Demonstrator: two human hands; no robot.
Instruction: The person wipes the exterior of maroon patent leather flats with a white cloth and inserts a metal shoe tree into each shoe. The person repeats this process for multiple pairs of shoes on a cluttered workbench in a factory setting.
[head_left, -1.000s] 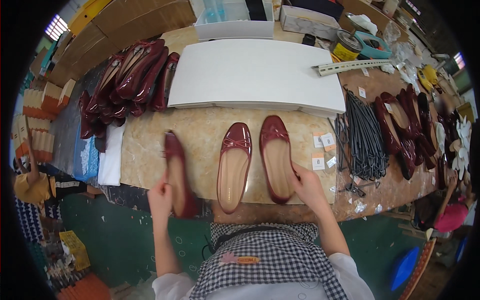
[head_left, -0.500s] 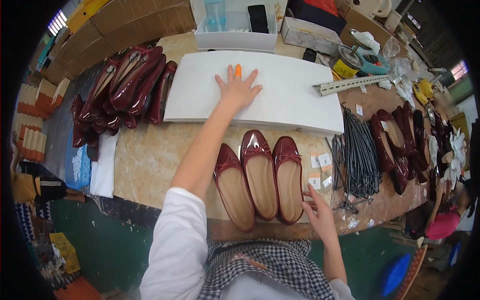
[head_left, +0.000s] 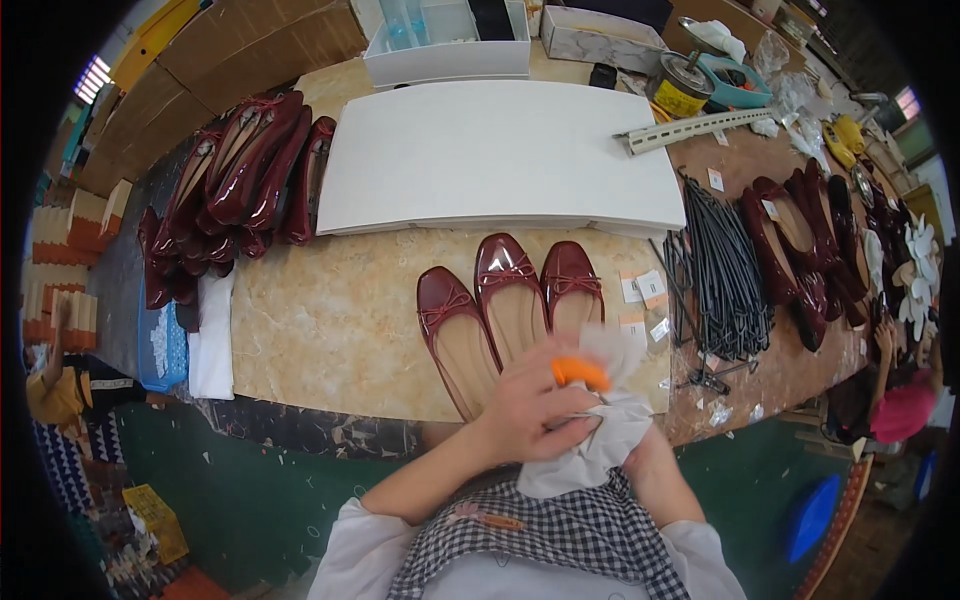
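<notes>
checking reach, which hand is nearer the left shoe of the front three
Left: the left hand hides the heel of the left shoe; the right hand is farther right, partly behind a white sheet.

At the back of the desk (head_left: 330, 330), a white open box (head_left: 447, 68) is holding a clear blue cup (head_left: 400, 28), and a marble-patterned box (head_left: 600, 42) is standing to its right. A can (head_left: 682, 85) with a yellow label is standing beside a teal tray (head_left: 745, 98). Dark rods (head_left: 720, 275) are lying bunched together near small cards (head_left: 651, 287). A blue basket (head_left: 163, 368) is sitting at the left; a person (head_left: 900, 410) in pink is showing at the far right.
</notes>
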